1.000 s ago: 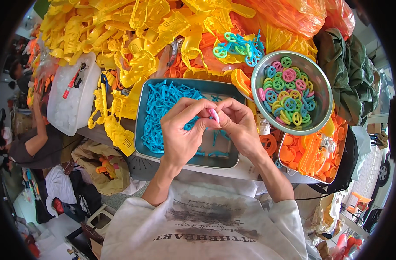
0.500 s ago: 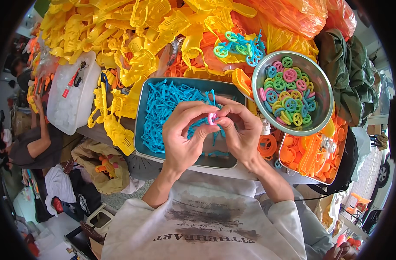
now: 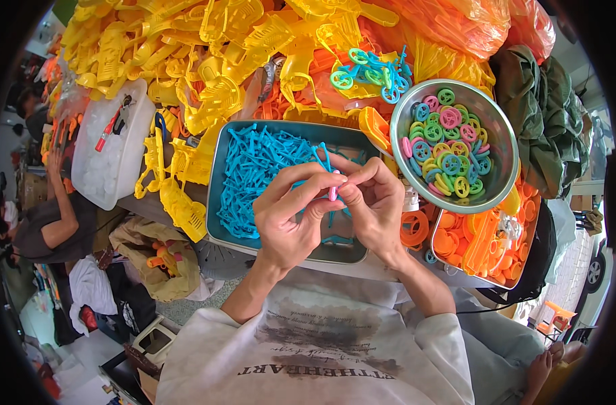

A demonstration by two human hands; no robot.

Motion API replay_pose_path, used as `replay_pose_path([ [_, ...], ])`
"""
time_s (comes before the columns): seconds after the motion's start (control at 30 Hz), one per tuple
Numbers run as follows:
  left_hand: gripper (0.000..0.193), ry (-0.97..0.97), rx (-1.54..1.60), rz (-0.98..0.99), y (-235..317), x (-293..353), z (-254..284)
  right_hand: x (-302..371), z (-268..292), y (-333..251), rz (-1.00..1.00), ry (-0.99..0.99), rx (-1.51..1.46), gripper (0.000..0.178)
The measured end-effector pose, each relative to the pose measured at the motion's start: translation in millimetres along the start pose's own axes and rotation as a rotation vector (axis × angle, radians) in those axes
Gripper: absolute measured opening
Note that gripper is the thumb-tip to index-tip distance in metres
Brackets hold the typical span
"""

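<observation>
Over a metal tray (image 3: 217, 181) of blue plastic pieces (image 3: 257, 172), my two hands meet at the fingertips. My left hand (image 3: 289, 219) pinches a small pink toy wheel (image 3: 333, 193), seen nearly edge-on. My right hand (image 3: 374, 214) is closed on a thin blue plastic piece (image 3: 323, 158), whose top sticks up above the fingers. The wheel and the blue piece touch or overlap; fingers hide exactly how they join. To the right, a round steel bowl (image 3: 502, 135) holds many toy wheels (image 3: 451, 162) in pink, green, yellow and blue.
Yellow plastic parts (image 3: 153, 40) are heaped at the back. Small blue toy bicycles with green wheels (image 3: 372, 74) lie behind the tray. Orange pieces (image 3: 456, 239) fill a tray at right. At left stand a white tub (image 3: 116, 155) and another person (image 3: 55, 219).
The pink wheel has turned from partly face-on to nearly edge-on, and my fingertips have drawn closer around it. The blue piece's top now leans left. The person at left has shifted an arm.
</observation>
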State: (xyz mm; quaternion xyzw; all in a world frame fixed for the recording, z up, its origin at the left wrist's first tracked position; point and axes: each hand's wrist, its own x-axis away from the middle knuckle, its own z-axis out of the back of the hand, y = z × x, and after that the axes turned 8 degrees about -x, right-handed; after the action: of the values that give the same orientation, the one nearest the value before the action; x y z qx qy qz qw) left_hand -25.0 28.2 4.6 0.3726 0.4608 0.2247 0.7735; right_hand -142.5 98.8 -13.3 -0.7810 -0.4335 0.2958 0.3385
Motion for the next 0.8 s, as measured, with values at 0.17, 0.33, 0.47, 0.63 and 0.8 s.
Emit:
replay_pose_path([
  [0.17, 0.025, -0.079, -0.114, -0.149, -7.6, -6.0, 10.4, -4.8, 6.0, -3.9, -0.119, -0.073, -0.052, 0.019],
  [0.33, 0.036, -0.038, 0.082, 0.106, 2.0, -3.8, 8.4, -10.8, 9.6, -10.8, -0.279, -0.072, -0.156, 0.035],
  [0.47, 0.038, -0.019, 0.059, 0.165, 2.7, -1.8, 6.8, -10.7, 11.6, -3.6, -0.238, -0.075, -0.068, 0.041],
  [0.63, 0.028, -0.047, 0.046, 0.085, -2.6, -1.5, 5.6, -9.7, 12.8, 1.3, -0.081, -0.037, -0.021, 0.024],
  [0.8, 0.029, 0.018, 0.108, 0.158, 2.6, -1.3, -0.6, -8.3, 13.8, 7.5, -0.104, -0.032, -0.051, 0.026],
])
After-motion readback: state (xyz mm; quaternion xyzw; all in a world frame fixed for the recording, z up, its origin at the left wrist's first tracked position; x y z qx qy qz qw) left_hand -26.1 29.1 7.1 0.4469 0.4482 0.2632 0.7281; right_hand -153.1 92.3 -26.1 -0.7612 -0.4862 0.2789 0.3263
